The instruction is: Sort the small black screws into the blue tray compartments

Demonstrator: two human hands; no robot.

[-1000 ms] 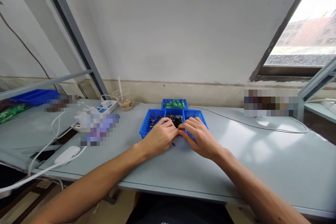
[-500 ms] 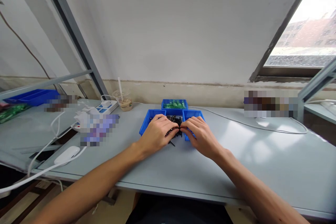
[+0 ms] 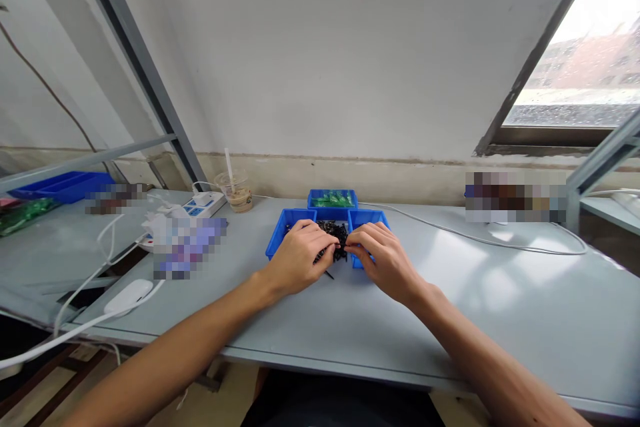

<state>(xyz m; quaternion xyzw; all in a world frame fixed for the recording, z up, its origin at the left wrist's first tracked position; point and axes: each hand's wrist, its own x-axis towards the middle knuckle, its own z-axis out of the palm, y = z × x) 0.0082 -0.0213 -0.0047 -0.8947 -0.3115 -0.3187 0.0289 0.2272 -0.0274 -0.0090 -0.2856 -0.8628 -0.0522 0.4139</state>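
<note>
Over a heap of small black parts (image 3: 330, 228), possibly screws, my two hands meet almost fingertip to fingertip. My left hand (image 3: 303, 255) is pinched closed in front of the left blue bin (image 3: 273, 241). Thumb and fingers of my right hand (image 3: 383, 257) are also pressed together, partly covering the right blue bin (image 3: 367, 216). Whatever lies between the fingertips is too small and dark to tell from the heap behind. A thin black piece (image 3: 329, 275) rests on the table beside my left thumb.
A third blue bin (image 3: 312, 195) with green packets (image 3: 334, 199) stands behind. To the left are a plastic cup with a straw (image 3: 240, 197), a power strip (image 3: 207, 204), white cables and a white mouse-like device (image 3: 129, 295). One grey cable (image 3: 450, 232) runs across the table's right side.
My fingertips have drawn slightly apart, the right hand shifting a little to the right. Bins and heap stay where they were.
</note>
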